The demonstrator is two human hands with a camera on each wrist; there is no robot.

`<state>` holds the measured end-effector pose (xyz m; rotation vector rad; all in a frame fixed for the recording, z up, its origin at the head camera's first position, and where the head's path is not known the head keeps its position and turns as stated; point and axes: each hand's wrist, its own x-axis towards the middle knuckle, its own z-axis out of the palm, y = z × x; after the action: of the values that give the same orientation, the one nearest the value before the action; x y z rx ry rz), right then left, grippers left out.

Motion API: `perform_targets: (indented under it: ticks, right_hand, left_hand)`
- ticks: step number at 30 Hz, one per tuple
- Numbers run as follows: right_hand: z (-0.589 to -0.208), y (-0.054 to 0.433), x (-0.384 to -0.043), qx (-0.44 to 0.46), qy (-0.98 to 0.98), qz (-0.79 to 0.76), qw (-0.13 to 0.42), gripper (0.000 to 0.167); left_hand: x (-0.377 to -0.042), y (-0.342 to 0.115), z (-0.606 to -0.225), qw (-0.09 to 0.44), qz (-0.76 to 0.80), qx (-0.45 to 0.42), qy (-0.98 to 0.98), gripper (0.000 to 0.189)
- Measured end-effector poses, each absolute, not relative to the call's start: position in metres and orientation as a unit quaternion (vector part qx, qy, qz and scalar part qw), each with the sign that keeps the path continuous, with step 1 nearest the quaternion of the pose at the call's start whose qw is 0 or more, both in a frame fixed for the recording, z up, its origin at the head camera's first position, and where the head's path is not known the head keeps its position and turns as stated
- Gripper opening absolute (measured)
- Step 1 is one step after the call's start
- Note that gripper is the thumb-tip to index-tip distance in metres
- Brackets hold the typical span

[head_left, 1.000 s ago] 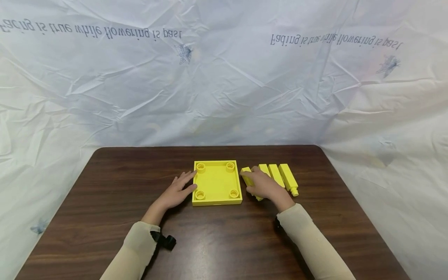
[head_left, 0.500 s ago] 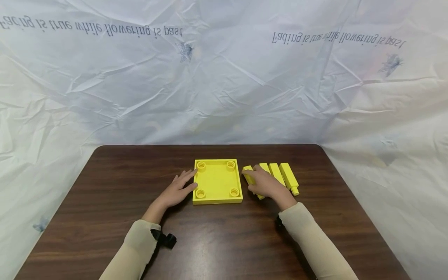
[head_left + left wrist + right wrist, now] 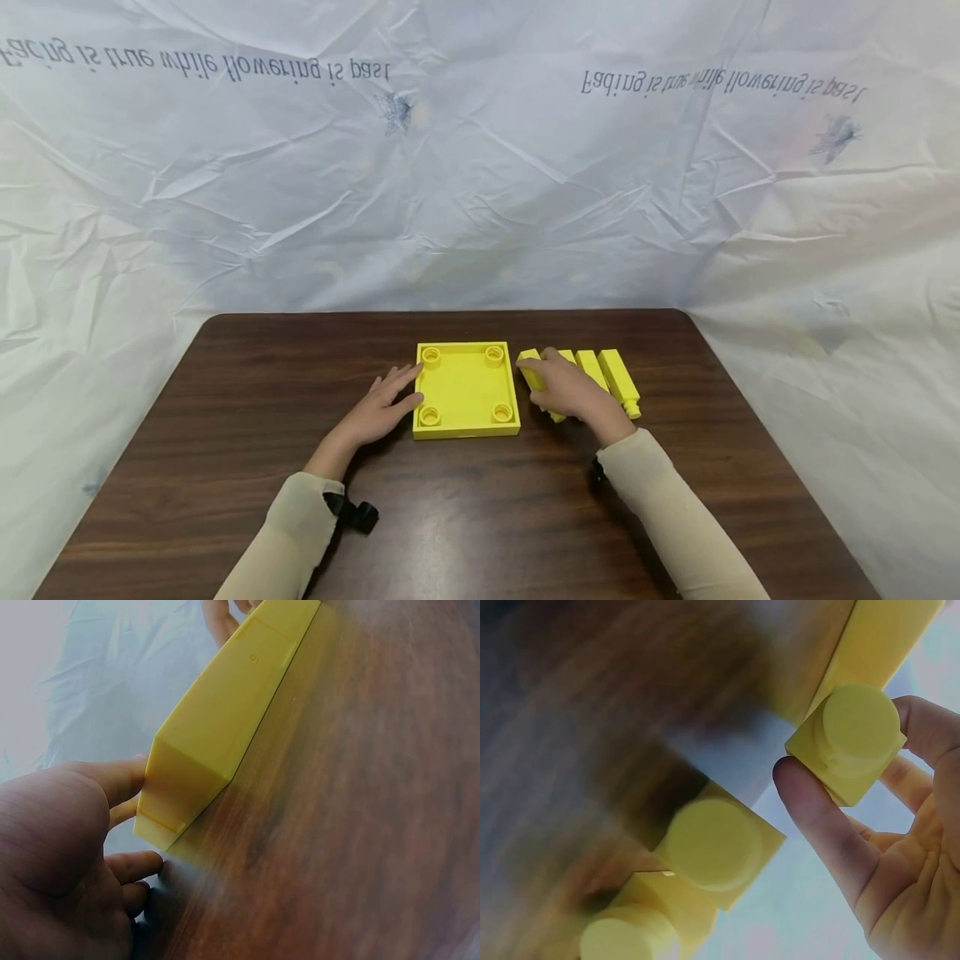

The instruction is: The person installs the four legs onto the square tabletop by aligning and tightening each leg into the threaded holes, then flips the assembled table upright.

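In the head view, a shallow yellow square tray (image 3: 467,385) with a round socket in each corner lies on the table. My left hand (image 3: 377,411) rests against its left side with fingers extended; the left wrist view shows fingertips touching the tray's wall (image 3: 187,776). To the right of the tray, my right hand (image 3: 572,392) pinches a yellow square bar (image 3: 529,360) between thumb and fingers. The round peg on the held bar's end (image 3: 861,720) faces the camera in the right wrist view. My right hand partly hides this bar and the ones beside it.
Three more yellow bars stand side by side to the right; the outermost bar (image 3: 618,379) shows its peg end towards me. The dark wooden table (image 3: 465,517) ends at a rounded back edge before a pale printed curtain (image 3: 465,208).
The pinched bar has shifted slightly away from me, with small movements of the right fingers. My left hand and the tray stay in place.
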<state>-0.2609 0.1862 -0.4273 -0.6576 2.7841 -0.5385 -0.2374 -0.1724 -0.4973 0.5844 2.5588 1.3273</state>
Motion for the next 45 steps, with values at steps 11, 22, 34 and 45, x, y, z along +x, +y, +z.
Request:
perform_targets:
  ticks: [11,22,34,45]
  right_hand:
    - [-0.421,0.184,-0.263,-0.228,0.950,-0.183,0.107,0.059]
    - [-0.418,0.186,-0.265,-0.231,0.949,-0.186,0.103,0.061]
    - [-0.415,0.183,-0.262,-0.242,0.948,-0.193,0.074,0.063]
    - [-0.416,0.184,-0.261,-0.235,0.946,-0.213,0.066,0.063]
  left_hand:
    - [-0.238,-0.172,-0.493,0.105,0.451,0.201,0.864,0.066]
    - [-0.240,-0.173,-0.496,0.104,0.450,0.200,0.864,0.066]
    - [-0.241,-0.173,-0.496,0.105,0.454,0.201,0.862,0.066]
    - [-0.242,-0.173,-0.498,0.103,0.452,0.202,0.862,0.067]
